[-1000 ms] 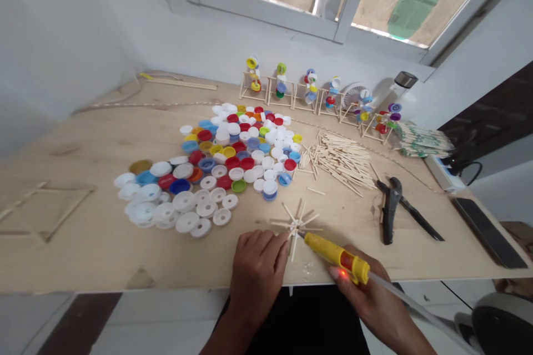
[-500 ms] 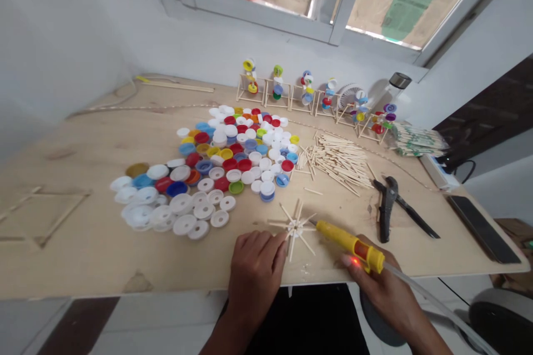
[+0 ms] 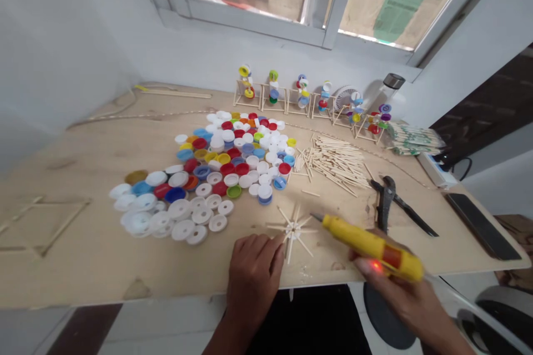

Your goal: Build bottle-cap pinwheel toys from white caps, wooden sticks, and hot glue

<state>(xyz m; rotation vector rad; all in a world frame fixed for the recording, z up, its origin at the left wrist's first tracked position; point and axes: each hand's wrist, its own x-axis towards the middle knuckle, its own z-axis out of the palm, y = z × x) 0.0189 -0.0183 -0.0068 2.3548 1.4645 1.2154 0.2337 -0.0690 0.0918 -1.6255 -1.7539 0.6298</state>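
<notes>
A wheel of thin wooden sticks [image 3: 293, 230], its spokes set around a small white hub, lies flat near the table's front edge. My left hand [image 3: 255, 266] rests on the tabletop at the wheel's left side, fingers closed on the end of one spoke. In my right hand [image 3: 400, 288] is a yellow hot glue gun [image 3: 370, 244] with a red light glowing at my thumb. Its dark nozzle points left, just up and right of the wheel, apart from it. A clear glue stick [image 3: 470, 305] trails out of the gun's back.
Bottle caps [image 3: 179, 208] in many colours spread left of centre. Loose sticks [image 3: 333, 161] lie behind the wheel, with pliers [image 3: 387, 199] and a phone [image 3: 481, 226] to the right. Several cap-and-stick models [image 3: 272, 91] stand along the wall; a stick frame [image 3: 62, 227] lies left.
My right hand has drawn the glue gun back to the right and raised it, so it looks larger. My left hand stays on the wheel. The view has shifted slightly.
</notes>
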